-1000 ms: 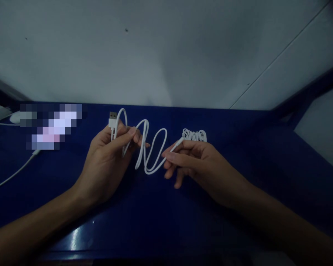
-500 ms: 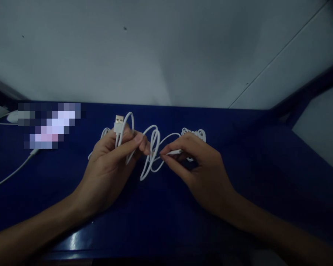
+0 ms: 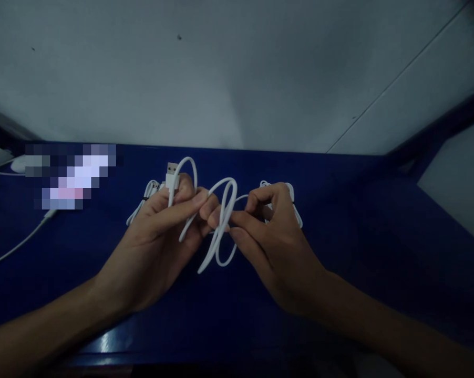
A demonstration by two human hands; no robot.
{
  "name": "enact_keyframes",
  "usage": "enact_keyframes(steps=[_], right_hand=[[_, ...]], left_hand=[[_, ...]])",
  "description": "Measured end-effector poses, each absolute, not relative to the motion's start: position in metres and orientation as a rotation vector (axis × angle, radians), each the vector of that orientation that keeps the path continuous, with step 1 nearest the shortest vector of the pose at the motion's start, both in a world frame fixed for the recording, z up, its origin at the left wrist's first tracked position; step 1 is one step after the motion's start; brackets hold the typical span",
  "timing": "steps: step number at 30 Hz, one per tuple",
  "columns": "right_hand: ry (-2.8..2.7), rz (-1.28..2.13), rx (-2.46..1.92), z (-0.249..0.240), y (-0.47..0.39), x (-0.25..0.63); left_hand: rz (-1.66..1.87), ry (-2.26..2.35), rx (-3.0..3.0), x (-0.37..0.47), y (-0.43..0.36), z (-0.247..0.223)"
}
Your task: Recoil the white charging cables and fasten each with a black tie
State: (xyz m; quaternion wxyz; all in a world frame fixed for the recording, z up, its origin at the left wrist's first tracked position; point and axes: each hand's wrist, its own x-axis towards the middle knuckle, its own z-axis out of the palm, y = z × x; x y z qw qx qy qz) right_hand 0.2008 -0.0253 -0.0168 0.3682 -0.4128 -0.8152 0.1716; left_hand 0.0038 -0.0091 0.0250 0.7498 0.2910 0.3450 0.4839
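Note:
A white USB cable (image 3: 231, 197) hangs in loose loops between my hands, above the blue table. My left hand (image 3: 158, 231) is closed around part of it, thumb pressed against the fingers. The cable's USB-A plug (image 3: 172, 176) points up above the left fingers, with a loop of cord beside it. My right hand (image 3: 276, 236) pinches at the cable just right of the loops, its fingertips close to the left ones. What exactly lies between the right fingertips is hidden behind them.
Bundled white cables (image 3: 145, 199) lie behind my left hand, one with a dark tie. Another cable bundle (image 3: 297, 210) lies behind my right hand. At the left on the blue table (image 3: 205, 325) are a blurred-out bright device (image 3: 79, 176) with a white cord. A pale wall (image 3: 205, 89) rises behind.
The loops between my hands have grown larger and hang lower. The white cable end that showed in my right fingers is now hidden, and that hand's fingers have curled differently.

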Motion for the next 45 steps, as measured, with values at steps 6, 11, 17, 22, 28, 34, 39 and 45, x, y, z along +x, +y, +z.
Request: enact_keyframes(steps=[6,11,17,22,28,34,39,45], right_hand=[[-1.958,0.734,-1.144,-0.016,-0.026,0.202],[-1.543,0.894,-1.22,-0.013,-0.025,0.209],[-1.361,1.107,-1.322,-0.008,-0.027,0.216],[-1.514,1.099,-1.339,-0.008,-0.036,0.214],[-1.538,1.509,-1.217,-0.013,-0.035,0.206],[-1.39,1.73,-0.949,-0.017,-0.025,0.2],[-1.38,1.674,-0.979,-0.014,-0.025,0.199],[-1.652,1.408,-1.113,-0.01,-0.028,0.203]], left_hand=[[1.031,0.776,0.475,0.002,-0.008,0.029],[1.047,0.731,0.417,-0.001,-0.004,0.03],[1.136,0.728,0.367,0.0,0.003,0.039],[1.263,0.781,0.3,0.006,0.007,0.047],[1.296,0.779,0.307,0.005,0.008,0.043],[1.232,0.734,0.297,0.0,0.005,0.034],[1.217,0.798,0.304,0.0,0.008,0.034],[1.234,0.787,0.294,-0.002,0.008,0.039]])
